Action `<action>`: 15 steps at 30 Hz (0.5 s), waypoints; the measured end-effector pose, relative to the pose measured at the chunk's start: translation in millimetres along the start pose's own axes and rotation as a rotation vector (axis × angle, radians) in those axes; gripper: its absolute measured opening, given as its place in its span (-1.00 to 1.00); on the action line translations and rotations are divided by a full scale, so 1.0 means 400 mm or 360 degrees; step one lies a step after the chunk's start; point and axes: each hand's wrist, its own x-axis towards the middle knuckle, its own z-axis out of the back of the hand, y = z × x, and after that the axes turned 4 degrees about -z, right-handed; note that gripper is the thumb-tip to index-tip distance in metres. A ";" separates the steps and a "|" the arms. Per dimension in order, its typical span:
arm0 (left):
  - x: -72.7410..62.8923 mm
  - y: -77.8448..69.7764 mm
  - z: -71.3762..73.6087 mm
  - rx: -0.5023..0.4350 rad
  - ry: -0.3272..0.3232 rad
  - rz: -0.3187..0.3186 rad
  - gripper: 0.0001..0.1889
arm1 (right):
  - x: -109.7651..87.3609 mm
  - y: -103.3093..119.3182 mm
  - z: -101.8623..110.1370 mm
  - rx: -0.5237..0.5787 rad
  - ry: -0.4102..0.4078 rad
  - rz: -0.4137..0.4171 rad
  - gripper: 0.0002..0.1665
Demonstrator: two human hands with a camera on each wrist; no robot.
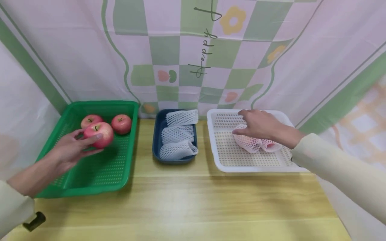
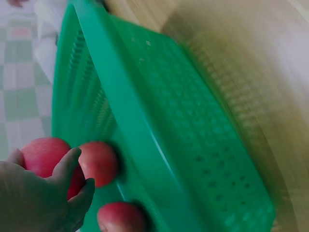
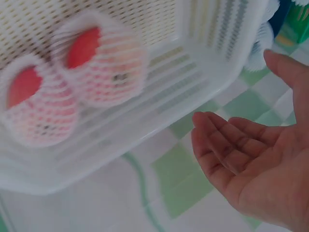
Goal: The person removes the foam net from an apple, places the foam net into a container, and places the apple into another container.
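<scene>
Now the left hand (image 1: 68,150) pinches an apple (image 1: 105,130) above the green basket (image 1: 105,169) — if its glossy skin slides, it could fall and bruise two apples (image 1: 121,124) beyond this hand. The right hand (image 1: 257,124), loosely spread, has netted apples (image 1: 248,143) near it.

Head view: bright, diffuse; source out of frame. Pale glare patch on table (image 1: 178,201), front centre; soft shadows beside green basket (image 1: 113,160) and below white basket (image 1: 256,169). Wide-angle stretch toward edges, notably at right sleeve (image 1: 334,169). Left wrist view: dimmer, hazy; milky glare upper right, green basket's shadow soft-edged. Right wrist view: dim, greyish, low contrast; netted apples (image 3: 113,63) blurred, right hand (image 3: 260,166) clearer.
</scene>
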 end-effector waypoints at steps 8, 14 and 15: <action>0.023 0.000 0.069 -0.0043 -0.0075 0.0168 0.20 | 0.011 -0.096 -0.028 0.0012 0.0141 -0.0169 0.14; 0.038 -0.007 0.102 -0.0064 -0.0120 0.0244 0.16 | 0.007 -0.137 -0.066 0.0031 0.0234 -0.0226 0.12; 0.040 -0.009 0.106 -0.0054 -0.0133 0.0256 0.16 | 0.007 -0.142 -0.072 0.0039 0.0243 -0.0237 0.10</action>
